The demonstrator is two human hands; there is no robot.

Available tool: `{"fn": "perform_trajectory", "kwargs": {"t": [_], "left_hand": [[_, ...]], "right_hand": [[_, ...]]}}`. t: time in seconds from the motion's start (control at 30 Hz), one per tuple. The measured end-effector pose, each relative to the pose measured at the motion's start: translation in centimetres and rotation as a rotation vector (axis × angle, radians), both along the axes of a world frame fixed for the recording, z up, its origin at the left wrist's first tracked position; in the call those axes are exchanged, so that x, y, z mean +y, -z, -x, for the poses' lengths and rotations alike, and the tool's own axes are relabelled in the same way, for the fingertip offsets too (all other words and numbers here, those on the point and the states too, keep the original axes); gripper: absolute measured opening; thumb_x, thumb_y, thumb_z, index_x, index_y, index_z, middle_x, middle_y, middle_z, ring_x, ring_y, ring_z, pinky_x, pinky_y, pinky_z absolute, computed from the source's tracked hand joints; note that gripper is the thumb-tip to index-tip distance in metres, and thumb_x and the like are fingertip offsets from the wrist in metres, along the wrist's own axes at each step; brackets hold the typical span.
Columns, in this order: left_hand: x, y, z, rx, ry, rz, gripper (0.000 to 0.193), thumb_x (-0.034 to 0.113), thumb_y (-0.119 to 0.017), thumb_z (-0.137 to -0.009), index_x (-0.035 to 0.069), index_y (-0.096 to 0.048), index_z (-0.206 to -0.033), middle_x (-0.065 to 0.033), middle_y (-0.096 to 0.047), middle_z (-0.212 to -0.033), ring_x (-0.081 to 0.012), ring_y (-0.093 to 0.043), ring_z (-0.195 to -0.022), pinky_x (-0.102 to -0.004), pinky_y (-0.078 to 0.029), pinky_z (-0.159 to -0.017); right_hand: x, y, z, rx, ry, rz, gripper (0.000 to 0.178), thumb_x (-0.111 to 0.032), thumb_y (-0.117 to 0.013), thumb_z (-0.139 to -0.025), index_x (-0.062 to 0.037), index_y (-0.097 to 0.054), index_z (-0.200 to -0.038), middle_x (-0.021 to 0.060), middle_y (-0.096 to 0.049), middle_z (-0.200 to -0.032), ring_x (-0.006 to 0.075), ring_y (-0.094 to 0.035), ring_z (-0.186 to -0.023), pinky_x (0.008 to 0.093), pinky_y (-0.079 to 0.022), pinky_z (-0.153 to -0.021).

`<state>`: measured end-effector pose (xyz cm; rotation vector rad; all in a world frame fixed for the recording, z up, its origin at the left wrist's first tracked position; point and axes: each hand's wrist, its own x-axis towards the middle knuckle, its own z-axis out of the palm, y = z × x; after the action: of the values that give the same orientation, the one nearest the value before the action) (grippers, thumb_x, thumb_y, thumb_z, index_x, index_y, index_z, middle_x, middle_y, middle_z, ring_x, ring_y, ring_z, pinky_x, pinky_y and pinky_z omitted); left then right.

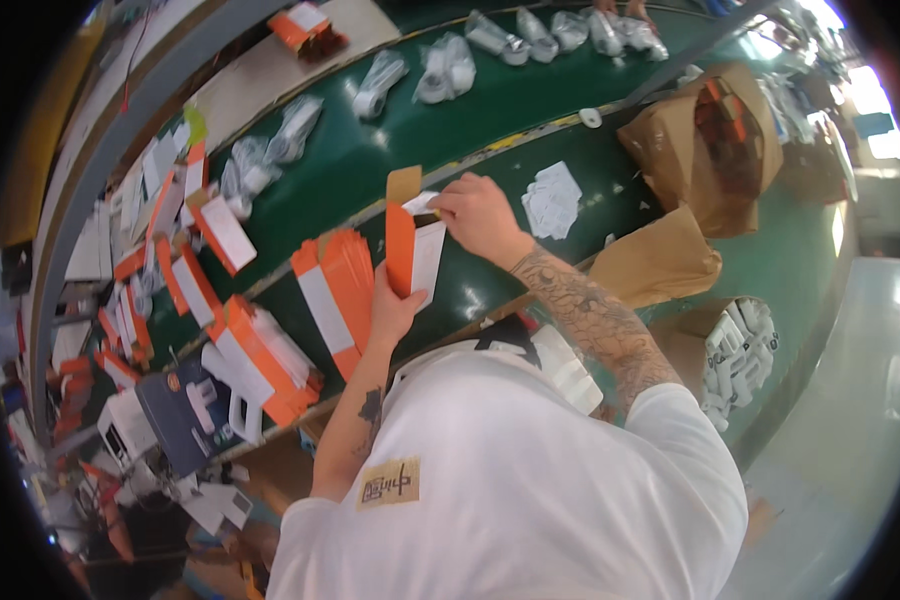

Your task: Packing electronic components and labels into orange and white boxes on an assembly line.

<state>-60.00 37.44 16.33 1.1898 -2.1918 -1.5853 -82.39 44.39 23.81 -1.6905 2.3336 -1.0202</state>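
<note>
My left hand (pixel 395 312) grips the lower part of an upright orange and white carton (pixel 401 245), whose brown inner flap stands up at the top. At the carton's open upper end, my right hand (pixel 478 215) pinches a folded white paper slip (pixel 420 203). Whether the slip's lower part is inside the carton, I cannot tell. Just left of the carton lies a stack of flattened orange and white cartons (pixel 335 285). A loose pile of white paper slips (pixel 552 202) rests on the green table to the right of my right hand.
Several plastic-bagged white items (pixel 446 70) line the green conveyor beyond. More orange cartons (pixel 255 350) crowd the left. At right stand a large brown carton (pixel 660 130) holding orange items and a box of white parts (pixel 740 360). Another person's hands (pixel 630 10) show at the far edge.
</note>
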Motion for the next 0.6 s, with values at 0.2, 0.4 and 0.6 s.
{"fn": "perform_trajectory", "kwargs": {"t": [0.2, 0.4, 0.6], "left_hand": [[0.6, -1.7, 0.7, -0.039, -0.081, -0.026, 0.073, 0.007, -0.077, -0.068, -0.002, -0.042, -0.131, -0.0177, -0.057, -0.119, -0.0297, -0.057, -0.11, -0.0373, -0.045, -0.097], [0.7, 1.0, 0.4, -0.006, 0.026, 0.052, 0.076, 0.006, -0.077, -0.063, 0.002, -0.045, -0.132, -0.0172, -0.056, -0.124, -0.0314, -0.054, -0.117, -0.0379, -0.043, -0.099], [0.9, -0.7, 0.7, -0.005, 0.167, -0.038, 0.077, 0.002, -0.075, -0.062, 0.003, -0.045, -0.133, -0.0175, -0.055, -0.126, -0.0307, -0.053, -0.119, -0.0378, -0.042, -0.101]], "right_hand": [[-1.7, -0.2, 0.2, -0.691, 0.415, 0.143, 0.02, -0.007, -0.067, -0.074, -0.003, -0.072, -0.092, 0.0132, -0.067, -0.076, 0.0282, -0.063, -0.065, 0.0327, -0.052, -0.062], [0.4, 1.5, -0.3, -0.282, -0.046, -0.277, 0.015, -0.015, -0.058, -0.078, -0.0062, -0.069, -0.083, 0.0149, -0.067, -0.082, 0.0344, -0.065, -0.078, 0.045, -0.052, -0.07], [1.6, -1.3, 4.3, -0.625, -0.543, -0.851, 0.022, -0.008, -0.049, -0.08, 0.0007, -0.062, -0.095, 0.0145, -0.065, -0.071, 0.0208, -0.065, -0.058, 0.0355, -0.051, -0.059]]}}
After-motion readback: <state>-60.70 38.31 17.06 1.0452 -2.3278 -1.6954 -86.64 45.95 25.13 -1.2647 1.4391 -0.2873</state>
